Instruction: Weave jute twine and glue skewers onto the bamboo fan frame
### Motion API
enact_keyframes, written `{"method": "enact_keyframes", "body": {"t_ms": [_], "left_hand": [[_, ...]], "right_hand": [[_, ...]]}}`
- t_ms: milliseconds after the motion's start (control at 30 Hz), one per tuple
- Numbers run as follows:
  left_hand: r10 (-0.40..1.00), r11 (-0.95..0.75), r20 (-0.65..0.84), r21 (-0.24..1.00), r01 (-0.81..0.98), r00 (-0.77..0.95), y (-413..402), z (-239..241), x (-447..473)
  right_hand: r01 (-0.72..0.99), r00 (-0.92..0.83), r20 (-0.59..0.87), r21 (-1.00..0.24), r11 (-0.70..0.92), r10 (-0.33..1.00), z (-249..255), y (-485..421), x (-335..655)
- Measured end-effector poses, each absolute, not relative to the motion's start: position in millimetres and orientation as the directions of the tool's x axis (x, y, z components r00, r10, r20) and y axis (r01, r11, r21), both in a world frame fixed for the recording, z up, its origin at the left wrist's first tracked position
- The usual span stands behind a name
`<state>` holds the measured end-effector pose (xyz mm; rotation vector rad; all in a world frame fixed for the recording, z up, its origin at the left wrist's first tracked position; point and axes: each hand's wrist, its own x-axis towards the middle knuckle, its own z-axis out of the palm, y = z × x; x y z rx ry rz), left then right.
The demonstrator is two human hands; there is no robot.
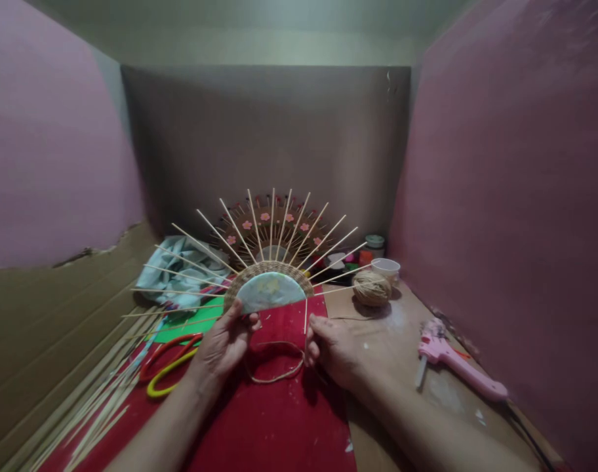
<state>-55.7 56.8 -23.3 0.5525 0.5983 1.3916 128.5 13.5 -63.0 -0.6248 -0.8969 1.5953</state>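
Centrally, a half-round fan frame (272, 290) stands tilted up over the middle of the frame, its cloth-covered centre edged by a woven rim (269, 265) from which thin sticks (273, 226) spread freely. The left hand (229, 337) holds it by the lower left corner, thumb in front, probably to steady the piece without bending those sticks. The right hand (328, 344), fingertips closed together, sits just below the lower right corner, beside a pale upright strip (306, 316); whether it grips this or some twine I cannot tell. A loop of twine (274, 380) lies slack on the red sheet (279, 426) between the hands, perhaps leaving some length to spare.

Right of centre, a twine ball (372, 288) rests near a white cup (385, 267). A pink glue gun (459, 366) lies at lower right, seemingly kept within reach; scissors (176, 364) lie beside the left forearm, loose sticks (99, 410) at lower left. Behind, a flower-dotted fan (236, 226) stands upright, possibly as a pattern.
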Motion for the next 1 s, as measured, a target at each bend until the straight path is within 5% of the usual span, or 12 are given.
{"method": "enact_keyframes", "body": {"t_ms": [233,700,800,900,1000], "left_hand": [[0.992,0.115,-0.042,0.701,-0.703,0.121,55.1,-24.7,-51.8],[0.991,0.132,-0.084,0.702,-0.7,0.102,53.2,-20.9,-48.1],[0.993,0.118,-0.08,0.69,-0.714,0.087,54.5,-22.7,-48.2],[0.992,0.122,-0.081,0.677,-0.726,0.092,56.5,-25.1,-50.2],[0.995,0.101,-0.055,0.673,-0.732,0.087,57.8,-24.7,-53.8]], "right_hand": [[-0.297,-0.271,0.074,-0.955,-0.01,0.96,-56.8,0.5,122.0],[-0.286,-0.318,0.149,-0.957,0.055,0.936,-50.0,1.7,121.4],[-0.108,-0.343,0.197,-0.979,0.17,0.918,-49.5,-7.8,120.4],[0.251,-0.437,0.356,-0.834,0.492,0.826,-50.5,-20.4,117.2],[0.399,-0.594,0.408,-0.599,0.694,0.693,-53.0,-28.7,112.9]]}}
